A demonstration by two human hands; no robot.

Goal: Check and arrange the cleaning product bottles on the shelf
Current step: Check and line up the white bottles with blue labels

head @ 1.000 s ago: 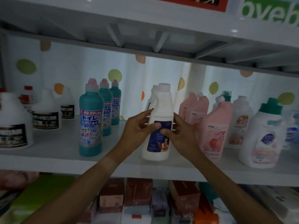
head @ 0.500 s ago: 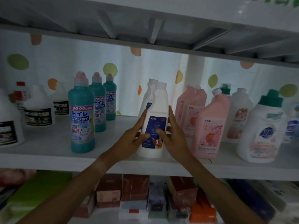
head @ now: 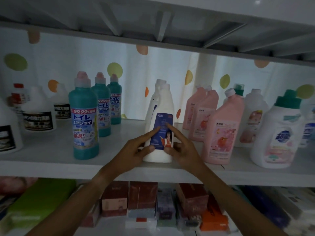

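- A white shelf (head: 51,166) stands before a curtain (head: 68,65) dotted with green and orange.
- The front teal bottle (head: 84,120) reads "99.99%" and "トイレ"; two more stand behind it.
- The white bottle (head: 161,123) with a blue label stands upright near the shelf's front edge, between the teal and the pink bottles (head: 221,132).
- The left hand (head: 134,150) and right hand (head: 183,149) grasp its lower sides, forefingers extended across the label, thumbs on its front.

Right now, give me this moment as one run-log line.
step: facing label forward | left hand: holds white bottle | right hand: holds it too | bottle: upright on shelf
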